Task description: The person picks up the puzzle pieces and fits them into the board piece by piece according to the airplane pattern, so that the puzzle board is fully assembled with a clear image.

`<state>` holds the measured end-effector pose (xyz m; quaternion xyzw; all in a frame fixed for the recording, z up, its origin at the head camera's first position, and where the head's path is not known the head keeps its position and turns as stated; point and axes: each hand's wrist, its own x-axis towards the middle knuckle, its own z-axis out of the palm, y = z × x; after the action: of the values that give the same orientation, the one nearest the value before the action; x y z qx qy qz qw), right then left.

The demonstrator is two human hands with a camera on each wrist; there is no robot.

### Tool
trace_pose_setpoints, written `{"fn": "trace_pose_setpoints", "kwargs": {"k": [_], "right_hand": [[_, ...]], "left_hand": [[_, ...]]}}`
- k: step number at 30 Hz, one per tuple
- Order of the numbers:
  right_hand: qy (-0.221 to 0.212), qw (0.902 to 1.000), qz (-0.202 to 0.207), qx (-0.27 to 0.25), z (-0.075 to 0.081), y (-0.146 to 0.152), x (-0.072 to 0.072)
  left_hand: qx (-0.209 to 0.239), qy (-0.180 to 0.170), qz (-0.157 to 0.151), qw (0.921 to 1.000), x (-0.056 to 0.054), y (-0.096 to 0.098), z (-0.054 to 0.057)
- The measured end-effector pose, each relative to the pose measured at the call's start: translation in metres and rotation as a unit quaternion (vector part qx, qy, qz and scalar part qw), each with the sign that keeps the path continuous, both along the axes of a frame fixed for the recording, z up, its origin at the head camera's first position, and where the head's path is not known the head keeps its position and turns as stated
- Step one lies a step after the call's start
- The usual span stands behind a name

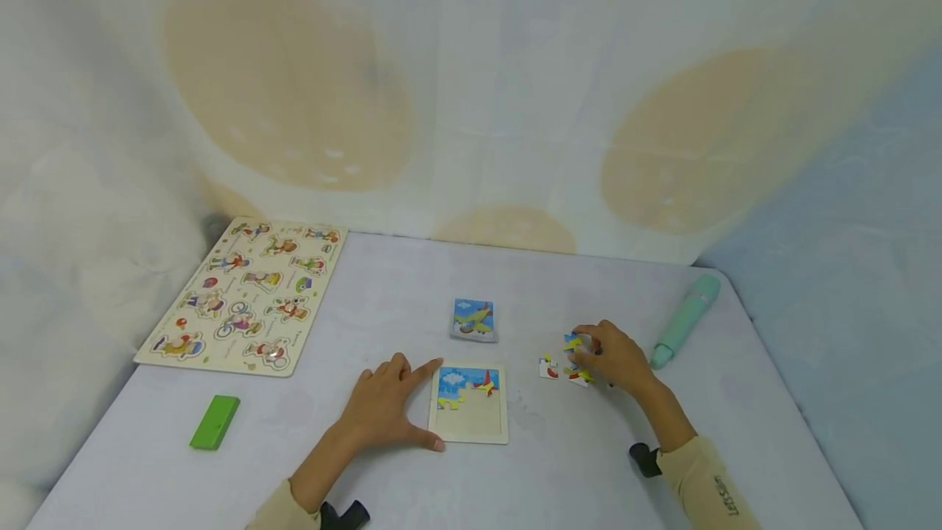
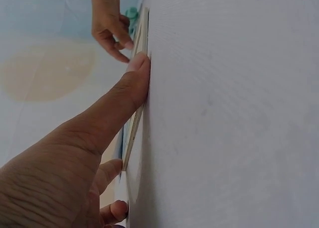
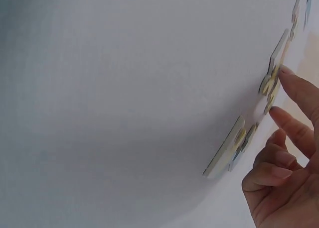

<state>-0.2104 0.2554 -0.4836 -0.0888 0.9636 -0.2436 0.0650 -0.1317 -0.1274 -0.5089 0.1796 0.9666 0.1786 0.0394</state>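
Observation:
A small wooden puzzle tray lies at the middle front, with joined pieces of sky and a red plane part along its top. My left hand is spread at the tray's left side, index finger at the upper corner and thumb at the lower one; in the left wrist view the thumb lies along the tray's edge. To the right, my right hand pinches a blue-and-yellow puzzle piece between thumb and index finger, low over other loose pieces. Its other fingers curl in.
Behind the tray is a stack of picture cards or puzzles showing a yellow plane. A large pegboard puzzle lies at the back left, with a green block before it. A mint-green pen-shaped device rests beyond my right hand.

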Motion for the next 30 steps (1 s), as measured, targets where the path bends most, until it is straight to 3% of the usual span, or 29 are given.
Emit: {"fn": "trace_pose_setpoints", "kwargs": {"k": [8, 14, 30], "right_hand": [[0.022, 0.9989, -0.006, 0.04, 0.0, -0.004, 0.003], [0.042, 0.9981, -0.014, 0.042, -0.004, -0.002, 0.004], [0.091, 0.9957, 0.002, -0.017, 0.0, -0.009, 0.017]], "left_hand": [[0.002, 0.004, 0.0, 1.0, 0.0, 0.0, 0.001], [0.003, 0.003, 0.0, 1.0, 0.001, 0.001, 0.002], [-0.003, 0.001, -0.002, 1.0, -0.001, -0.001, -0.001]]}}
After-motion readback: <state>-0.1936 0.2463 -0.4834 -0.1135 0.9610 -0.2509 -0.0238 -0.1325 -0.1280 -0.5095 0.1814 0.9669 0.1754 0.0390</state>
